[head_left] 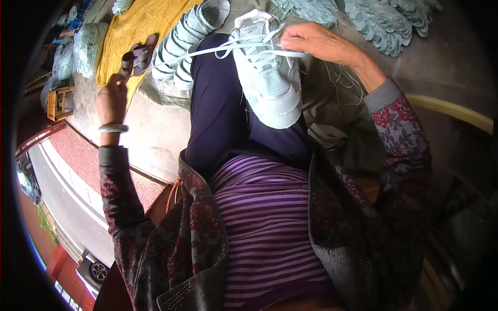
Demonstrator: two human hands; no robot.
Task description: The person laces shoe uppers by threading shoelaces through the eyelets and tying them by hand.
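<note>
A pale mint-white sneaker rests on my dark trousers, its toe pointing toward my body. My left hand, with a bangle at the wrist, is out to the left, its fingers pinched on the end of a shoelace. That pale shoelace stretches in a nearly straight line from the sneaker to the left hand. Beside the sneaker's upper opening, my right hand has its fingers closed on lace near the eyelets. Loose loops of lace lie across the sneaker's tongue.
Nested pale shoe uppers stand in a row beyond my knees. Dark sandals lie by a yellow cloth. More pale pieces are piled at upper right. A wooden stool and wrapped bundles are at left.
</note>
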